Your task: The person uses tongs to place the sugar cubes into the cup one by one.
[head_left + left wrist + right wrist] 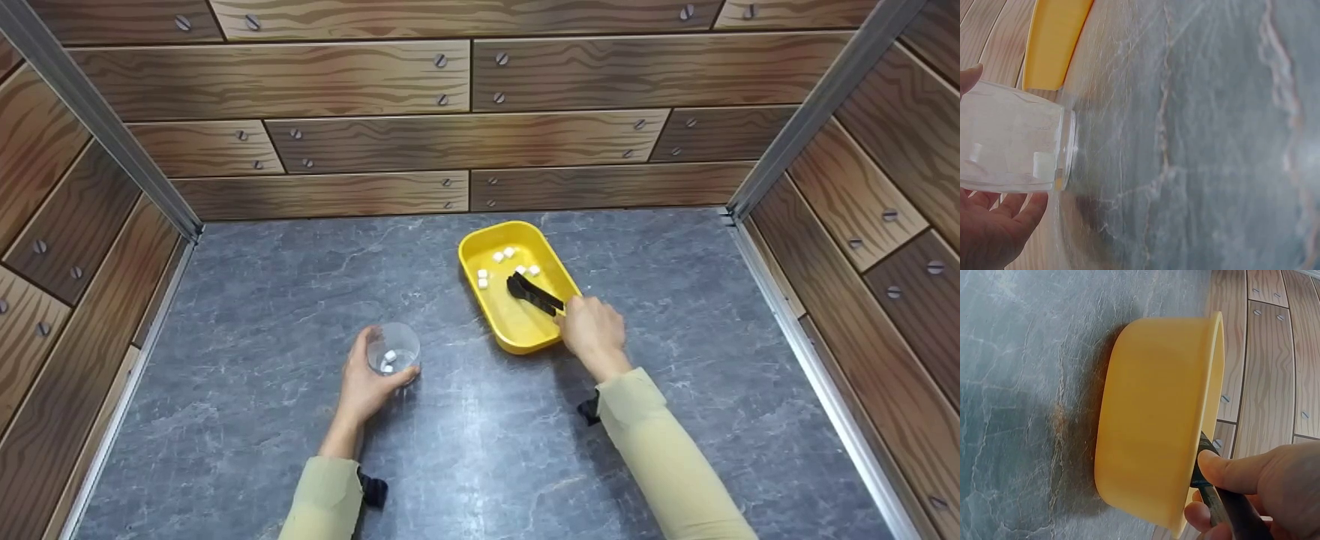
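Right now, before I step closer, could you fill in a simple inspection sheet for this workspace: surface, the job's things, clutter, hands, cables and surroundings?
Surface: grey marbled surface, with a bright reflection near the front.
Job's things: yellow tray with six white cubes visible; upright clear cup with at least two small white pieces inside; black tongs reaching into the tray, grip on a cube unclear.
Clutter: nothing seen.
Hands: left hand holds the cup; right hand grips the tongs.
Cables: nothing seen.
Surroundings: wood-patterned walls at the back and both sides, with grey corner strips.
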`<state>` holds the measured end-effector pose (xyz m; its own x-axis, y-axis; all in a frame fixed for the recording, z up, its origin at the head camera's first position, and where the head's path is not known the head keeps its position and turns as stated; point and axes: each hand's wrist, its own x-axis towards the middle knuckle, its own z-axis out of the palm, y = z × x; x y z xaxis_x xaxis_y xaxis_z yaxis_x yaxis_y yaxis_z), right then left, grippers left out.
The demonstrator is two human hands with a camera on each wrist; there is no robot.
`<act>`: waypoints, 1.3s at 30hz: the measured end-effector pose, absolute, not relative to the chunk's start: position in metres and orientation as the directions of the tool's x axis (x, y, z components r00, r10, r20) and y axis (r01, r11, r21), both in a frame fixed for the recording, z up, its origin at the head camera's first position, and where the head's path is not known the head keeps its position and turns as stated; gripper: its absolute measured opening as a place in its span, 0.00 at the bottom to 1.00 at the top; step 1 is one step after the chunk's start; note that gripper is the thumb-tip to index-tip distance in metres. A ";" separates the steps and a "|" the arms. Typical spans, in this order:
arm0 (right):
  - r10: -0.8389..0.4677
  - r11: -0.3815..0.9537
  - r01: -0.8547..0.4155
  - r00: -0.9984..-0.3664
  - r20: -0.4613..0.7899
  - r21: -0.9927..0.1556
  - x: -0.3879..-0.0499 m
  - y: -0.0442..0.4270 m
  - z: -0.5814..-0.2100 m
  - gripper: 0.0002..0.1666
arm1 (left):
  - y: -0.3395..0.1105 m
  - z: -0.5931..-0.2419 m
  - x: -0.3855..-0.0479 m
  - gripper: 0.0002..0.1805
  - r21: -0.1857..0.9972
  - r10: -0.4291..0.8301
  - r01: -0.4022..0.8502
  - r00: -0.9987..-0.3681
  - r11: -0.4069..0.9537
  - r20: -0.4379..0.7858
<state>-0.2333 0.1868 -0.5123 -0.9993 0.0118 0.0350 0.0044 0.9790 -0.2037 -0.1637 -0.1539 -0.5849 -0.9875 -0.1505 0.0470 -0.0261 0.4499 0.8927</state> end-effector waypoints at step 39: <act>0.062 0.835 0.143 -0.984 -0.168 -0.532 -0.212 0.210 -0.509 0.20 | -0.154 -0.585 -0.164 0.53 0.891 -0.157 -0.018 -0.986 0.453 0.061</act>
